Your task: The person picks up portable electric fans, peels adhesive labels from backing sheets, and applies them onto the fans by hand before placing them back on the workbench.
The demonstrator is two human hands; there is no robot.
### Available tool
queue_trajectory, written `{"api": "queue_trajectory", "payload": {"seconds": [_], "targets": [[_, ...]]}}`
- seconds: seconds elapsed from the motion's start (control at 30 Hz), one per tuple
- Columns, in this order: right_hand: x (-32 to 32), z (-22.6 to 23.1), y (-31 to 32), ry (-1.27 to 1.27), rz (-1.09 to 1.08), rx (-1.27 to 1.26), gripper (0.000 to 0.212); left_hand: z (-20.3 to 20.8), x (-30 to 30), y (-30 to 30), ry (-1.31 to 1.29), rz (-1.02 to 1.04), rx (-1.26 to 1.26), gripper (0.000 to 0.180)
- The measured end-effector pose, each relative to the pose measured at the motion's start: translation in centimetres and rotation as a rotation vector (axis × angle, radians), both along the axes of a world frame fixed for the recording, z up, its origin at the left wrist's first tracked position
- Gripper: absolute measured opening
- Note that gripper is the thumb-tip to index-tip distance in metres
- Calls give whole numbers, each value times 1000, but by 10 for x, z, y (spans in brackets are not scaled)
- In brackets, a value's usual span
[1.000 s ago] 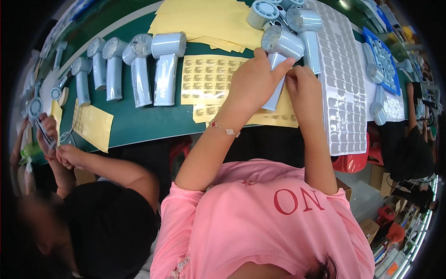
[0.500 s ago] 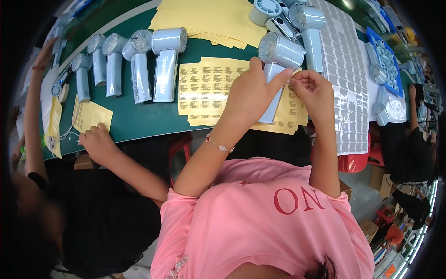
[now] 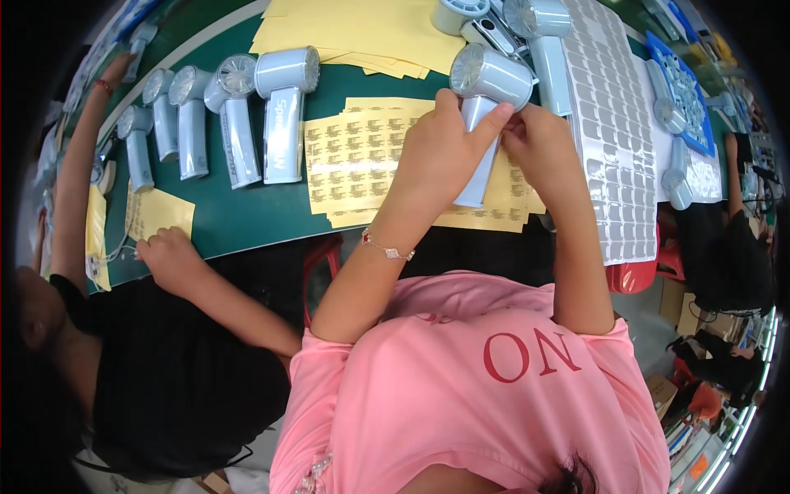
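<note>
Left hand (image 3: 444, 148): fingers closed around the handle of a light-blue handheld fan (image 3: 494, 76), thumb laid across its front, just below the round head. Fan leans, head to the far side, handle end toward the near edge of the bench (image 3: 239, 216); it is over the right part of the yellow sticker sheets (image 3: 354, 169) (cannot tell if it rests on them or is lifted).

Right hand (image 3: 543, 152): fingers bent and drawn together close by the fan's right side, under the head; cannot tell whether they grip anything.

Left on the bench: a row of five similar fans (image 3: 285, 115), heads to the far side. Far side, middle: a pile of yellow sheets (image 3: 354, 37). Right of the hands: a long sheet of grey labels (image 3: 613, 165), another fan (image 3: 550, 62) lying at its left edge. Farther right, a blue tray (image 3: 709, 136) of small parts. At far left, a co-worker in black, one hand (image 3: 174, 259) near a small yellow sheet (image 3: 164, 218).
</note>
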State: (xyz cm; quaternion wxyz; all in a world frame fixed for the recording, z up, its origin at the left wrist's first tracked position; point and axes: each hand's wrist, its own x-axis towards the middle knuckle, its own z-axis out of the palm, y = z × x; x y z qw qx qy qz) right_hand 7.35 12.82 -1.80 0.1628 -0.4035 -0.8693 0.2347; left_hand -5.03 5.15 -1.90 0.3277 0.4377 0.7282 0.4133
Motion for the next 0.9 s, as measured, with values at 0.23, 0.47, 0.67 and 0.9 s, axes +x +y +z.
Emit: {"api": "queue_trajectory", "payload": {"seconds": [0.23, 0.47, 0.67, 0.9], "targets": [[10, 5, -26, 204, -77, -4, 8, 3, 2, -2, -16, -18, -63, 67], [42, 24, -31, 303, -71, -332, 7, 2, -2, -1, -26, -45, -9, 68], [56, 38, -35, 551, -80, -640, 9, 8, -2, -14, -555, 83, 353, 59], [45, 46, -65, 691, 105, -891, 14, 12, -5, -29, -760, 79, 329, 56]]}}
